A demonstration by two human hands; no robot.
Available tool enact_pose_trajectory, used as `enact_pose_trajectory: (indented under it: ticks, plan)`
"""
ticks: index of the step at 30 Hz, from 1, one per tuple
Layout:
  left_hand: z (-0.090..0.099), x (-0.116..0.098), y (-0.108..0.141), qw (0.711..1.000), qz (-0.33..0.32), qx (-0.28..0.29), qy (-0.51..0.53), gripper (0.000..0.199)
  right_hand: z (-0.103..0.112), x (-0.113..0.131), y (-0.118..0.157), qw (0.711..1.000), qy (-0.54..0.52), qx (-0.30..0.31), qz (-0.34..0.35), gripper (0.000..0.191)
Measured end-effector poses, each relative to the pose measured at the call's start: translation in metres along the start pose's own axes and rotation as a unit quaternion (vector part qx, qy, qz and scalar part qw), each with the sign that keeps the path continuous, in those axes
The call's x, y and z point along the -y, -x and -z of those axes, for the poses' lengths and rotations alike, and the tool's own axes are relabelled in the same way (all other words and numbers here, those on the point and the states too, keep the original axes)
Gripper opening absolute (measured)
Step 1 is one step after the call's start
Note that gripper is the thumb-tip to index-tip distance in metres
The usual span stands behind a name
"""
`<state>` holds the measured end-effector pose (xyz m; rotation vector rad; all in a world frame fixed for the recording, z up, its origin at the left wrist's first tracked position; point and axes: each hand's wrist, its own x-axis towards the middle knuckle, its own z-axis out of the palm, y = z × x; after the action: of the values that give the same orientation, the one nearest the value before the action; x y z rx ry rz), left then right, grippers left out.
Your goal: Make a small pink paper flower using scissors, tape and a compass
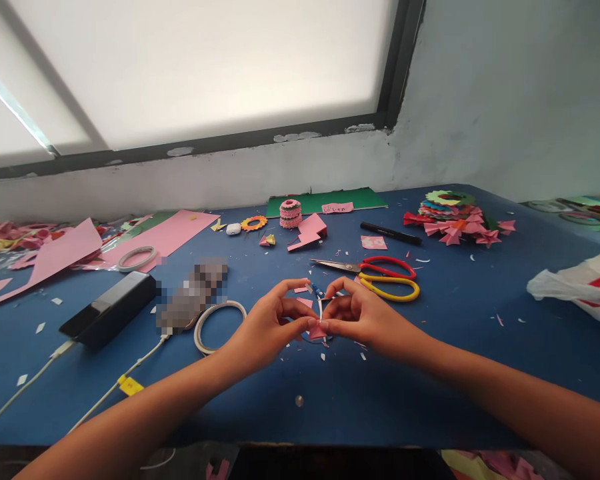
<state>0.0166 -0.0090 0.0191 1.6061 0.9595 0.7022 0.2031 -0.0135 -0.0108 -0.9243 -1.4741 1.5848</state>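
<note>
My left hand (270, 325) and my right hand (367, 317) meet above the middle of the table. Thumbs and fingers of both pinch a small piece of pink paper (318, 331) between them. Just behind the fingertips lies a blue-handled tool (316, 289), partly hidden by my hands. A pair of scissors (387, 270) with one red and one yellow handle rests beyond my right hand. By my left forearm is a white roll of tape (199, 333). Small pink paper pieces (305, 303) lie under and between the hands.
On the blue table (430, 400) are a phone (193, 293), a black power bank (111, 308), a black pen (391, 233) and pink sheets (167, 233). Stacked paper rings (291, 213) stand at the back; a pile of paper flowers (457, 220) sits back right. A plastic bag (575, 283) is far right.
</note>
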Motion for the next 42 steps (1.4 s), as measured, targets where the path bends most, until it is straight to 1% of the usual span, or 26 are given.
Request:
enact_pose_trajectory:
  ticks: [7,10,14,18,21,23,28,30,36,39,42]
  plan:
    - [-0.003,-0.002,0.002,1.000,0.003,-0.002,-0.024,0.055,0.000,0.001,0.000,1.000,0.011,-0.010,0.000,0.038]
    - [-0.006,-0.002,0.001,0.999,0.001,-0.005,-0.035,0.053,-0.002,0.003,0.000,1.000,0.015,-0.015,0.002,0.036]
    - [-0.008,-0.001,0.001,0.996,-0.011,-0.009,-0.086,0.050,-0.004,0.003,0.000,0.999,0.028,-0.023,0.004,0.037]
    - [-0.009,0.000,0.004,0.987,-0.038,-0.025,-0.157,0.051,-0.004,0.003,0.003,0.997,0.070,-0.032,0.010,0.033]
    - [-0.009,0.000,0.006,0.980,-0.047,-0.029,-0.192,0.053,-0.005,0.003,0.004,0.995,0.090,-0.036,0.015,0.031]
    - [-0.009,0.000,0.007,0.978,-0.048,-0.027,-0.202,0.054,-0.005,0.003,0.003,0.996,0.083,-0.034,0.014,0.032]
    - [-0.009,-0.002,0.007,0.979,-0.039,-0.032,-0.199,0.054,-0.002,0.001,0.001,1.000,0.006,-0.015,-0.003,0.038]
    - [-0.009,-0.002,0.006,0.979,-0.034,-0.033,-0.198,0.053,-0.001,0.000,-0.001,1.000,-0.011,-0.011,-0.004,0.040]
    - [-0.009,-0.001,0.006,0.977,-0.041,-0.037,-0.208,0.046,-0.003,0.000,-0.003,1.000,-0.011,-0.015,-0.005,0.046]
    - [-0.010,0.002,0.005,0.975,-0.047,-0.026,-0.217,0.043,-0.005,-0.002,-0.004,1.000,-0.019,-0.019,-0.012,0.049]
    - [-0.013,0.005,0.005,0.975,-0.047,-0.009,-0.216,0.046,-0.006,-0.004,-0.004,0.999,-0.022,-0.022,-0.015,0.048]
